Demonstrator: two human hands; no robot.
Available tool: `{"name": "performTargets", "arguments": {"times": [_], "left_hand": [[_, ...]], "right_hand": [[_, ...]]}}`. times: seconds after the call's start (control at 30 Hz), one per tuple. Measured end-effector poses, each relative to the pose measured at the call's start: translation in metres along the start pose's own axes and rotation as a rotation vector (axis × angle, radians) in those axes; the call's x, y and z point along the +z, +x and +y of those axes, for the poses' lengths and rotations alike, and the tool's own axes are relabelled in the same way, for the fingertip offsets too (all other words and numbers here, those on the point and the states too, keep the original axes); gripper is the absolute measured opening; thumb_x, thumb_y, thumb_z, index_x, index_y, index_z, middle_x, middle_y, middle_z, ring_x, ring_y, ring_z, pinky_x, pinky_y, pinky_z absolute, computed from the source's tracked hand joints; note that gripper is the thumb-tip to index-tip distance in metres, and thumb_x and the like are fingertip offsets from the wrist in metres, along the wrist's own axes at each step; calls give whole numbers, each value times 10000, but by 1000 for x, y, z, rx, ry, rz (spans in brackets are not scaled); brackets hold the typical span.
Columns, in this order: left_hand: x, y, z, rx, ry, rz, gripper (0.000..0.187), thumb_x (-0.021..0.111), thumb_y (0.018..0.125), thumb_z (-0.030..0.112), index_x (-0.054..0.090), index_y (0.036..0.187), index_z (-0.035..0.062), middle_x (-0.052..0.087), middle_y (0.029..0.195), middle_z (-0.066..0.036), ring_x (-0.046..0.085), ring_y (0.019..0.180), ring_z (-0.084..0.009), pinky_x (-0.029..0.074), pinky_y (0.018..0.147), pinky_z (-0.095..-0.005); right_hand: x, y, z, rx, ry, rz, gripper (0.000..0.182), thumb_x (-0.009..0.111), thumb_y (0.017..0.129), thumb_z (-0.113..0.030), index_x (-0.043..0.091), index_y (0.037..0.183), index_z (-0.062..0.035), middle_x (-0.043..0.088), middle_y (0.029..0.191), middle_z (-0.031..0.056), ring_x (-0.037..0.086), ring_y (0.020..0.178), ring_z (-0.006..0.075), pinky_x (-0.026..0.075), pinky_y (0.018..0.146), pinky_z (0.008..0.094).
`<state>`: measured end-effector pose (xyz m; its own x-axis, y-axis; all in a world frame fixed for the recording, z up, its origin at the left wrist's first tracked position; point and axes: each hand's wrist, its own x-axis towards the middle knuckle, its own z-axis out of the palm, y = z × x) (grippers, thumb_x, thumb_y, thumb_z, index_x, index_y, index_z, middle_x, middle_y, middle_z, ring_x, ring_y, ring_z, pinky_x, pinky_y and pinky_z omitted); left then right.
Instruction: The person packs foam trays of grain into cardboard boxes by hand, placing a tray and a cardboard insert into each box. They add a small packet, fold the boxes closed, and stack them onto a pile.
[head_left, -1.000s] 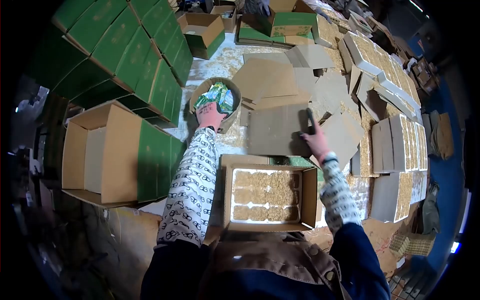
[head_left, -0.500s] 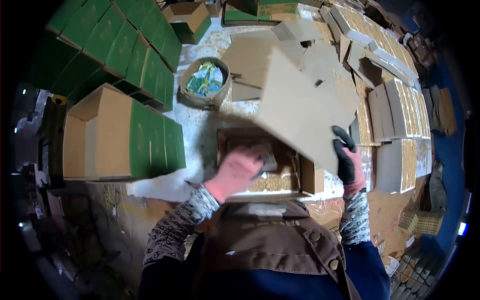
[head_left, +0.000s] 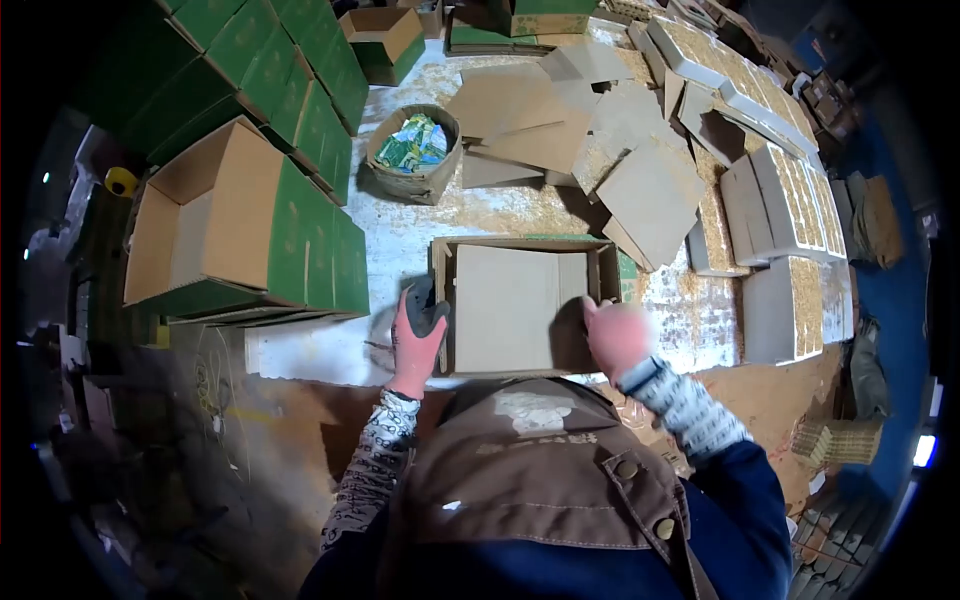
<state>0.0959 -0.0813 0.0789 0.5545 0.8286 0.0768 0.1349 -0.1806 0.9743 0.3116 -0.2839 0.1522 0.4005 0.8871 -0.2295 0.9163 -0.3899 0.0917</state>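
An open cardboard box (head_left: 608, 270) stands on the table directly before me. A flat grey-brown cardboard sheet (head_left: 505, 310) lies inside it, covering most of the opening. My left hand (head_left: 419, 335), in a pink glove with dark fingertips, is at the box's left wall, thumb and fingers spread apart. At the right wall is my right hand (head_left: 615, 335), gloved alike and partly blurred; its fingers reach over the rim onto the sheet's right side, and their grip is hidden.
Green boxes (head_left: 310, 250) are stacked at left. A round tub (head_left: 415, 180) of colourful packets stands behind the box. Loose cardboard sheets (head_left: 650, 205) lie behind it to the right. White blocks with straw-coloured faces (head_left: 785, 310) line the right side.
The cardboard sheet has gone from my raised right hand down into the box. My left hand has moved out of the box to its left wall; my right hand has moved left and down.
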Motion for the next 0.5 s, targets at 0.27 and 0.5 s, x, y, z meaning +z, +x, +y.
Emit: {"name": "performTargets", "arguments": {"times": [0.27,0.5], "left_hand": [[4,5,23,18,68,-23,419,643,754,-11,490,1144,-8,578,1070,-114,550,993,-196,447,881,-318],[-1,0,29,84,375,-8,356,653,748,57,541,1080,-5,575,1059,-156,550,1009,-302,436,891,-366]], "right_hand": [[-54,6,-15,-145,142,-103,553,617,797,-358,447,1271,-132,546,978,128,588,841,269,479,698,381],[-30,19,63,-117,821,199,612,709,700,-78,461,1260,-75,522,1228,205,566,1056,299,472,888,362]]}}
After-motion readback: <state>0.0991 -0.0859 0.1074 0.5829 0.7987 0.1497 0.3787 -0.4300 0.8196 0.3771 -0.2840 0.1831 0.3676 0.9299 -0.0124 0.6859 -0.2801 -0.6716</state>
